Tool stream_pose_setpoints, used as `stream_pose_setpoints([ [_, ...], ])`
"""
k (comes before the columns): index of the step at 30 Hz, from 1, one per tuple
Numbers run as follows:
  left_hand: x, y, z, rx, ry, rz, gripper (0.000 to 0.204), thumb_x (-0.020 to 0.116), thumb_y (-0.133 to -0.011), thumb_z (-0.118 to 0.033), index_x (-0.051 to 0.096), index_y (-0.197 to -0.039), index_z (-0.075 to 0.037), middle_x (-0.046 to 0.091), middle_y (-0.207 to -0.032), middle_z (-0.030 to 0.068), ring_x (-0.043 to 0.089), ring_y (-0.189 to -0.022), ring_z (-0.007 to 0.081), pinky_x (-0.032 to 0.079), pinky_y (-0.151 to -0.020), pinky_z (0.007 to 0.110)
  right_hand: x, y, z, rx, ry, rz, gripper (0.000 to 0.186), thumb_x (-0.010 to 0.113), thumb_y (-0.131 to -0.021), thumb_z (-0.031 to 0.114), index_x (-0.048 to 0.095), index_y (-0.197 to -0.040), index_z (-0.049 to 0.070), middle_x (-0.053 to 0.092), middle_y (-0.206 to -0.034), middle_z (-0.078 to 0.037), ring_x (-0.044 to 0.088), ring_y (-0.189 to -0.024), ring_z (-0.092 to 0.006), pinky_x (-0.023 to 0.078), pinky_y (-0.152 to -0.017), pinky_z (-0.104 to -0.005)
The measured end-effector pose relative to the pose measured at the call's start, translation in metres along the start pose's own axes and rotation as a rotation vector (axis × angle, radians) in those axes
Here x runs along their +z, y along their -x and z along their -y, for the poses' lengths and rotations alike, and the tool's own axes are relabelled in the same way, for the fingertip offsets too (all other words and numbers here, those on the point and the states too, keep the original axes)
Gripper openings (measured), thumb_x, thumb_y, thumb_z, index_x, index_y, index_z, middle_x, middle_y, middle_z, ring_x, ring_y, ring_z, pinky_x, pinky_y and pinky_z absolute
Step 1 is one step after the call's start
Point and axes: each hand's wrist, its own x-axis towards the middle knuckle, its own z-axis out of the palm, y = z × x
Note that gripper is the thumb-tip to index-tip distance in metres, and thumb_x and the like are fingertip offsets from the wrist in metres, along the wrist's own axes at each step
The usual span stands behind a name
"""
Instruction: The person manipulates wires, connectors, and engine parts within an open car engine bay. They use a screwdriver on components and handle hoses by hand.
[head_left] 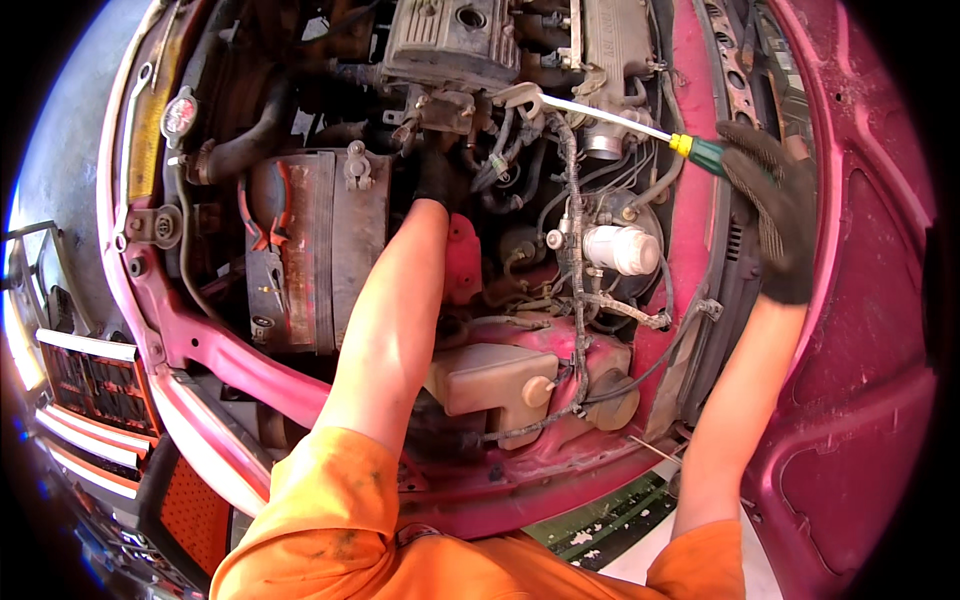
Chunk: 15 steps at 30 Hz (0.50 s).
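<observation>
My right hand [768, 205], in a dark work glove, is closed round the green handle of a long screwdriver [690, 148] with a yellow collar. Its pale shaft points left across the engine bay, the tip beside a hose elbow near the engine [455, 45]. My left hand [438, 178], gloved too, reaches down into the gap between the battery [345, 235] and the engine's hoses. Its fingers are lost in shadow among the parts, so whether they grip anything is hidden. Pliers [262, 222] with red and black handles lie on top of the battery.
Below my left forearm sits a yellowed plastic reservoir [490, 385]. A white cylindrical reservoir [622, 250] stands among cables and hoses. The raised pink hood [860, 350] borders the right side. At lower left, beyond the pink front edge, is an orange and black tool cart [195, 505].
</observation>
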Motion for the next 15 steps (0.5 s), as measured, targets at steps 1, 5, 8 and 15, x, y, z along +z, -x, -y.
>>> stream_pose_setpoints([
  [1, -0.017, -0.007, -0.014, 0.045, -0.041, 0.032, 0.030, 0.056, -0.094, -0.038, 0.061, -0.113, -0.016, 0.063, -0.110, 0.0004, 0.057, -0.103, 0.0191, 0.046, -0.092, 0.035, 0.006, 0.012, 0.011, -0.018, -0.077, -0.007, 0.031, 0.067, -0.085, 0.027, 0.070, -0.105, 0.003, 0.069, -0.092, -0.007, 0.059, -0.072, -0.0106, 0.048, -0.062, -0.0262],
  [5, -0.037, -0.015, 0.021, 0.305, -0.692, -0.191, 0.028, 0.060, -0.091, -0.035, 0.065, -0.101, -0.010, 0.065, -0.094, 0.0025, 0.061, -0.082, 0.0210, 0.050, -0.075, 0.037, 0.070, 0.077, -0.022, 0.285, -1.277, 0.196, 0.047, 0.048, -0.096, 0.041, 0.056, -0.119, 0.000, 0.060, -0.076, -0.010, 0.049, -0.046, -0.0144, 0.041, -0.040, -0.0241],
  [8, 0.003, 0.024, 0.028, 0.187, -0.480, -0.359, 0.025, 0.063, -0.090, -0.030, 0.068, -0.092, -0.006, 0.065, -0.083, 0.0037, 0.061, -0.070, 0.0198, 0.051, -0.066, 0.036, 0.082, 0.113, -0.013, 0.284, -2.013, 0.654, 0.058, 0.032, -0.101, 0.047, 0.049, -0.125, -0.002, 0.052, -0.067, -0.009, 0.040, -0.033, -0.0134, 0.033, -0.029, -0.0231],
  [15, 0.088, 0.120, -0.006, 0.193, -0.856, -0.141, 0.026, 0.063, -0.088, -0.020, 0.069, -0.099, 0.003, 0.068, -0.083, 0.0092, 0.063, -0.078, 0.0192, 0.050, -0.069, 0.036, 0.075, 0.153, 0.040, 0.100, -2.080, 0.572, 0.053, 0.037, -0.102, 0.045, 0.047, -0.123, -0.003, 0.046, -0.065, -0.005, 0.031, -0.030, -0.0082, 0.027, -0.028, -0.0230],
])
